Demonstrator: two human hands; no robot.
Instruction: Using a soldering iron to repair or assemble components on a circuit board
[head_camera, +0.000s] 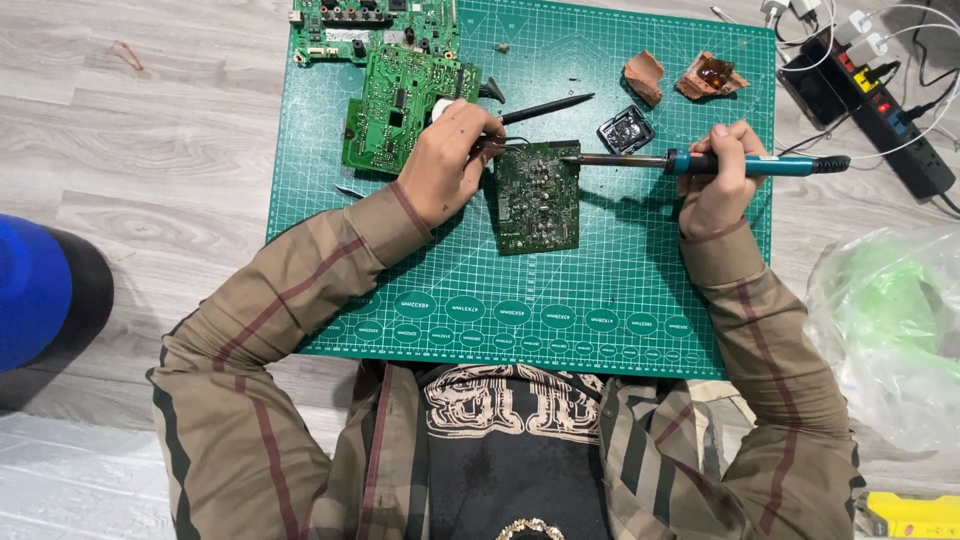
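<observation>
Green cutting mat (620, 300) on wood floor. Left hand (450, 160) pinned circuit board (538, 197), stiff, light, edge-held; right hand (715, 180) fisted round soldering iron (700, 162), tip at board.

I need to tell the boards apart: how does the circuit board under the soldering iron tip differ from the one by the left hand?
The dark board is smaller, darker green and lies alone mid-mat. The bright board is larger, lighter and overlaps another board. Both lie flat.
</observation>
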